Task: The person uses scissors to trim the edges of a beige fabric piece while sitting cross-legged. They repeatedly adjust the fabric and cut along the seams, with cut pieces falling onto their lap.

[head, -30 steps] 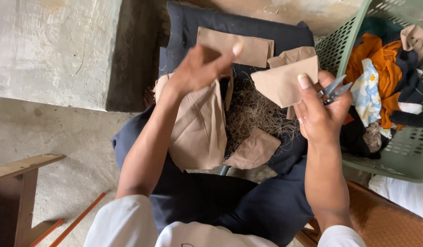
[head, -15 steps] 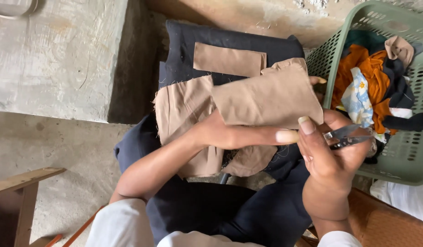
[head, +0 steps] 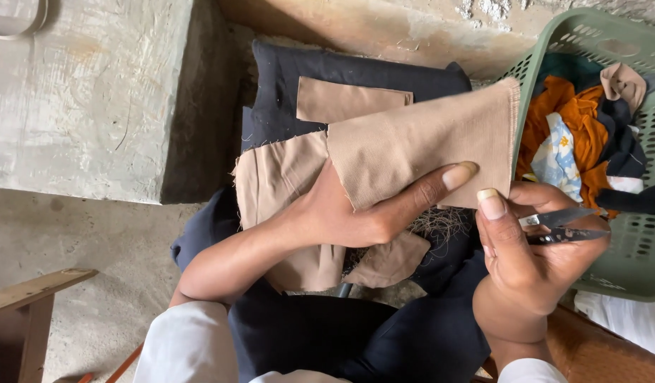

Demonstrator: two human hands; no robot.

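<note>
sleeves: white, pushed above elbows | legs: dark navy trousers | hands: bare, long unpainted nails

The left hand [head: 356,213] reaches across, fingers extended and pinching, while the right hand [head: 533,255] is curled closed, thumb up.

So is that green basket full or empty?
Fairly full: the green basket holds a heap of orange, blue-flowered and dark cloth scraps that nearly reaches its rim.

Left: bare concrete floor [head: 79,241] lying open beside the lap. Upper left: concrete block [head: 93,92] walling off that side. Right: green basket [head: 636,241] heaped with clothes [head: 575,135], crowding the right hand [head: 536,259]. Lower left: wooden bench [head: 26,312] edging in.
</note>
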